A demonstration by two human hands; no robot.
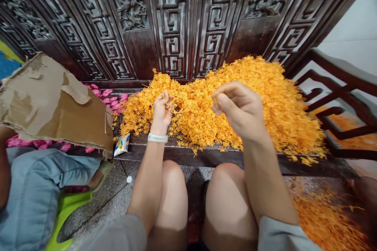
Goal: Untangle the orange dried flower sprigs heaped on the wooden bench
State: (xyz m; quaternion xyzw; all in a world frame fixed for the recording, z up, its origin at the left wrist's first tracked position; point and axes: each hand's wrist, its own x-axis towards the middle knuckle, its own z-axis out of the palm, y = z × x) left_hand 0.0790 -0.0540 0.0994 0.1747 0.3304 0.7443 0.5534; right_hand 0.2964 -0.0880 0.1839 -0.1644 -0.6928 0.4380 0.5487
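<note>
A large heap of small orange-yellow plastic flowers (265,82) lies on a dark wooden bench (206,157). My left hand (161,110), with a white band at the wrist, is raised over the heap's left part, its fingers curled round a small orange flower piece (170,105). Over the middle of the heap is my right hand (238,110), thumb and fingertips pressed together. Whatever it pinches, if anything, is hidden and blurred.
A torn cardboard box (59,106) stands at the left beside pink flowers (118,100) and a small white packet (121,144). A person's jeans-clad leg (38,176) is at lower left. Orange strands (330,219) lie at lower right, below a wooden armrest (338,70).
</note>
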